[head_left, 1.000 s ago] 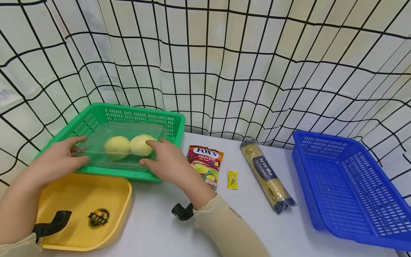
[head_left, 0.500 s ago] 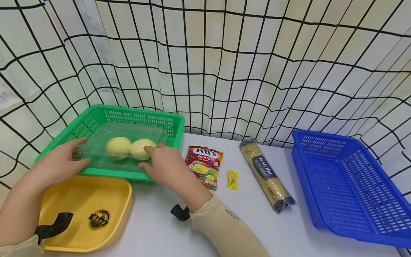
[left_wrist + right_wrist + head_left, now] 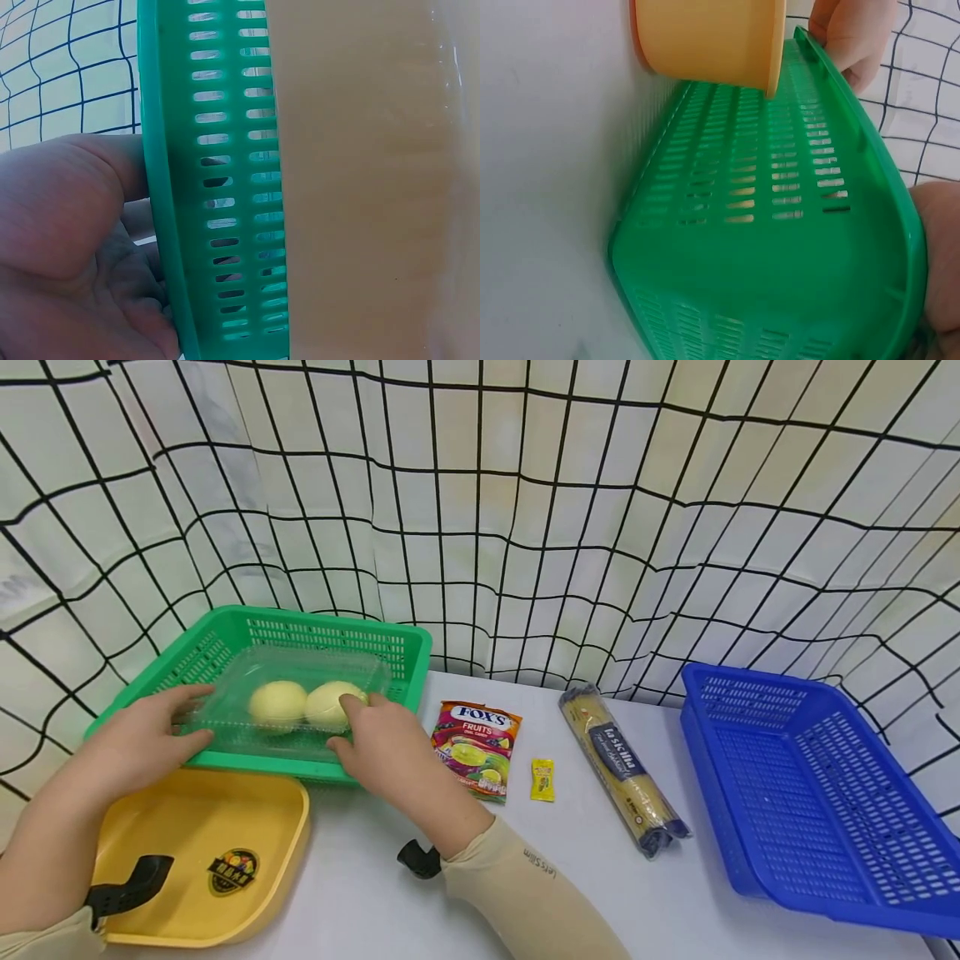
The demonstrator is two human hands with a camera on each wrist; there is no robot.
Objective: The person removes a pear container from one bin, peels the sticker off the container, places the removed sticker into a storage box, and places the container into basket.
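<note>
A clear plastic clamshell container (image 3: 315,662) with two pale yellow, rounded items (image 3: 277,704) inside sits within the green basket (image 3: 352,624). My left hand (image 3: 150,739) grips its left end, thumb at the front and fingers farther back. At the opposite end my right hand (image 3: 386,739) holds it, with the index finger over the lid and the thumb low at the front. In the left wrist view the left hand (image 3: 97,225) reaches over the basket's rim. The right wrist view shows the basket's outer wall (image 3: 780,247), with the right hand partly hidden behind the rim.
A yellow tray (image 3: 165,827) stands right in front of the green basket. To the right lie a Fox's candy bag (image 3: 480,747), a small yellow wrapped candy (image 3: 542,779) and a spaghetti pack (image 3: 626,768). A blue basket (image 3: 708,802) is at far right; black netting rises behind.
The container and both hands stay almost in place, with only a slight shift of the hands. The head view has moved a little.
</note>
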